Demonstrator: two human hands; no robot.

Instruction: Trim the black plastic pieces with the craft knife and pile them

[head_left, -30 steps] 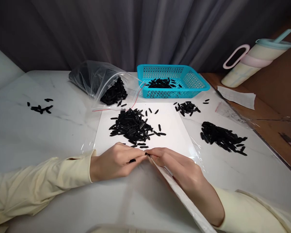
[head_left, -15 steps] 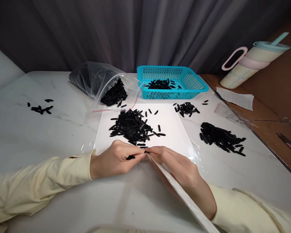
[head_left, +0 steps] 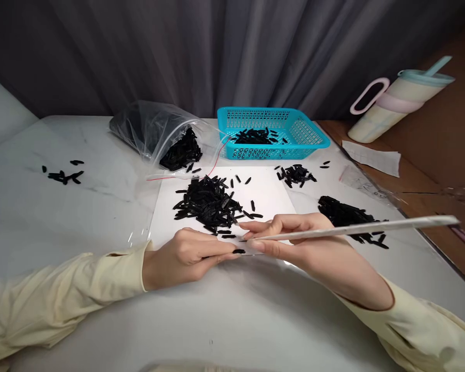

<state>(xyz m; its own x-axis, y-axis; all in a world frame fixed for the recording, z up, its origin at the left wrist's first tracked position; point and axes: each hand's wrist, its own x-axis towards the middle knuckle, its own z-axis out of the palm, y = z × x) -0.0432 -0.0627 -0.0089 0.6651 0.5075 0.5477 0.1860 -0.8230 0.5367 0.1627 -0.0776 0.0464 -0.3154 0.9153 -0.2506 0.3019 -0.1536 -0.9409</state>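
Observation:
A small black elongated piece (head_left: pixel 239 251) is pinched between the thumb and finger of my left hand (head_left: pixel 194 256), low over the front edge of a white sheet (head_left: pixel 271 199). Close beside it, my right hand (head_left: pixel 318 245) is closed on a long, thin whitish strip (head_left: pixel 372 227), seen edge-on; its exact kind does not show. The strip's near end lies between my right thumb and fingers, and its far end points right. On the sheet, just beyond both hands, lies a heap of similar black pieces (head_left: pixel 207 201), with several loose ones around it.
A clear zip bag (head_left: pixel 139 124) spills black pieces at the back. Beside it stands a blue perforated basket (head_left: pixel 275 152) holding more. Smaller piles lie at left (head_left: pixel 64 177) and right (head_left: pixel 296 175), with a larger one (head_left: pixel 344 212) behind the strip. A tumbler (head_left: pixel 395 108) stands back right.
My right hand has turned over, swinging the strip from pointing down toward me to pointing right. My left hand stays nearly in place, and the black piece now shows at its fingertips.

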